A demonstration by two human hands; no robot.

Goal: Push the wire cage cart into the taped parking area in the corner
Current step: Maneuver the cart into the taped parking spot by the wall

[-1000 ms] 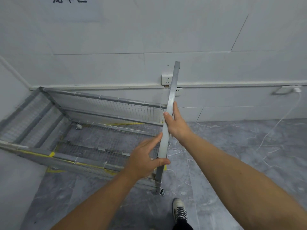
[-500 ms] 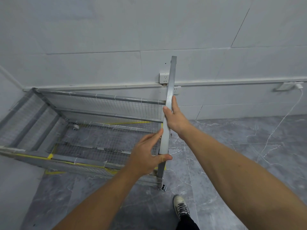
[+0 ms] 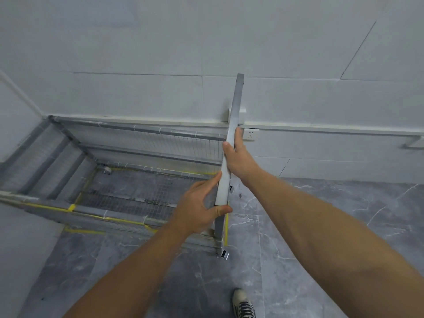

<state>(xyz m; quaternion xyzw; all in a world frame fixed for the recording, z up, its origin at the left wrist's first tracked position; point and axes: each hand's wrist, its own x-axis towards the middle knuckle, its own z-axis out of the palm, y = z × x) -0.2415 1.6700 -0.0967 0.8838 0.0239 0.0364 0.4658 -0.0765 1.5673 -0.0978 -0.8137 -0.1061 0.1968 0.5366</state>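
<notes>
The grey wire cage cart (image 3: 128, 198) stands in the corner, its mesh sides against the back wall and left wall. Yellow floor tape (image 3: 85, 231) outlines the parking area and shows under and around the cart base. A grey top rail (image 3: 235, 115) runs along the cart's right end. My left hand (image 3: 202, 208) grips the near part of that rail, thumb over its top. My right hand (image 3: 238, 158) wraps the same rail farther along, close to the wall. A caster (image 3: 223, 254) shows at the cart's near right corner.
The white tiled back wall carries a ledge and two sockets (image 3: 251, 134) just behind the rail. A left wall closes the corner. Grey marble floor (image 3: 321, 214) stretches to the right. My shoe (image 3: 243, 304) stands on the floor below the cart.
The cart has rolled a little farther toward the back wall and into the corner, and both hands have stayed on the rail. The view has shifted closer.
</notes>
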